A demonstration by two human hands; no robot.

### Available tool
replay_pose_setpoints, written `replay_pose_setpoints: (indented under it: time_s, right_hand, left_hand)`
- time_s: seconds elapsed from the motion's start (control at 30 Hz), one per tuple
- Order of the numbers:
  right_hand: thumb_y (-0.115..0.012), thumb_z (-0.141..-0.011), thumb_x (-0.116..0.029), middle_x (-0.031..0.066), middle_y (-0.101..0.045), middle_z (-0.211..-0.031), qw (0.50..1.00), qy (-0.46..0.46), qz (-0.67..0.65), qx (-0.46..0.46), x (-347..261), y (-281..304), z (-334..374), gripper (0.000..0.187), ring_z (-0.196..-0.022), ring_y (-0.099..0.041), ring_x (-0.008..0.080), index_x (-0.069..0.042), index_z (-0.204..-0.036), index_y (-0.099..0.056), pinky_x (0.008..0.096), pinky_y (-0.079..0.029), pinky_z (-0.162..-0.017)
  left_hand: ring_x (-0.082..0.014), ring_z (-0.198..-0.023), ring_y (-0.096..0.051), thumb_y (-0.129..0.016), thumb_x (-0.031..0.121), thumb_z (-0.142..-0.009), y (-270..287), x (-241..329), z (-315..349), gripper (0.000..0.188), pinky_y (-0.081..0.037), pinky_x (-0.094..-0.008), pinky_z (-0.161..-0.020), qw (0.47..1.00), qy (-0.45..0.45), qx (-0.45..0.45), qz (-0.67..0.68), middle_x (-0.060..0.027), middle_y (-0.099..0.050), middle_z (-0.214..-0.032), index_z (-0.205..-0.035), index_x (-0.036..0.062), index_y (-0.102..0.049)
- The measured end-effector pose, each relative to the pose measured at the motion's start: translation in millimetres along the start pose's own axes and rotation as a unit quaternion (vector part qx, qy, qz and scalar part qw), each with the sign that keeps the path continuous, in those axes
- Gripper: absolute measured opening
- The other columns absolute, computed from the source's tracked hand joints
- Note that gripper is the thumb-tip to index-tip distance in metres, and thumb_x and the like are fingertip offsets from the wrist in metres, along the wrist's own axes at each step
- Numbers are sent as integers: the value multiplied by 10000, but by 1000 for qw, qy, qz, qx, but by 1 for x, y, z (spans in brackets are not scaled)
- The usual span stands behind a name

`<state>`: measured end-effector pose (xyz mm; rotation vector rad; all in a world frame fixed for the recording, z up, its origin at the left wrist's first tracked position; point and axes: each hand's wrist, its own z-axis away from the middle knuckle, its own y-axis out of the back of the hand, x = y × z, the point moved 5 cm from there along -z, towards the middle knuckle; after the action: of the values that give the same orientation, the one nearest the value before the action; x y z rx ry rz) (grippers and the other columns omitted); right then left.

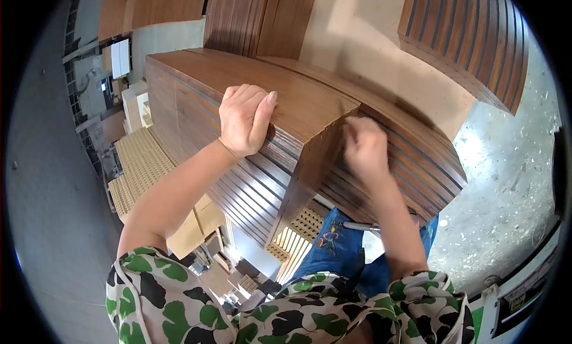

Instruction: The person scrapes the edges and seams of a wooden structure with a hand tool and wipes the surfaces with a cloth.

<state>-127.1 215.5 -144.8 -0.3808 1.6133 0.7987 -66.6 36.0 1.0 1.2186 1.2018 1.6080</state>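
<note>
The left hand [245,120], fingers curled, rests on the upper edge of a brown grooved block [256,174]; the right hand [365,144] blurs near its end corner (grips unclear). Rightward, beyond a second grooved piece [417,165], speckled floor [494,225] spreads.

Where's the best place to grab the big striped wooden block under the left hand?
Probably the long top edge of the striped wooden block, from the person's side, with hands curled over it. That edge faces them, and the flat top meets the striped front there. The left hand rests on it.
</note>
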Motion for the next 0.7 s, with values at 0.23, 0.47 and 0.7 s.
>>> replay_pose_setpoints:
  time_s: [0.23, 0.47, 0.7]
  right_hand:
    - [-636, -851, -51, 168, -649, -802, 971, -166, -161, 66, -31, 11, 14, 99, -693, -632, 296, 11, -922, -664, 355, -508, -644]
    - [-646, -744, 23, 153, -649, -846, 955, 167, -244, -1, -121, 32, 20, 248, -708, -616, 285, -16, -987, -619, 373, -526, -639]
    - [-601, -851, -94, 199, -672, -871, 972, -233, -5, -2, 130, -24, 6, 131, -830, -649, 376, -11, -920, -677, 414, -522, -723]
  left_hand:
    - [-259, -743, -593, -455, 128, -961, 4, 4, -4, 297, -401, -337, -748, 1000, 12, 8, 4, -104, -652, -779, -766, 7, -644]
    - [-265, -763, -599, -455, 112, -952, 4, -3, 5, 280, -404, -342, -764, 1000, 5, 6, 2, -110, -660, -790, -779, -1, -645]
    - [-263, -760, -598, -440, 106, -952, -2, 5, -7, 284, -403, -345, -763, 1000, -10, -6, 8, -110, -665, -804, -785, -8, -640]
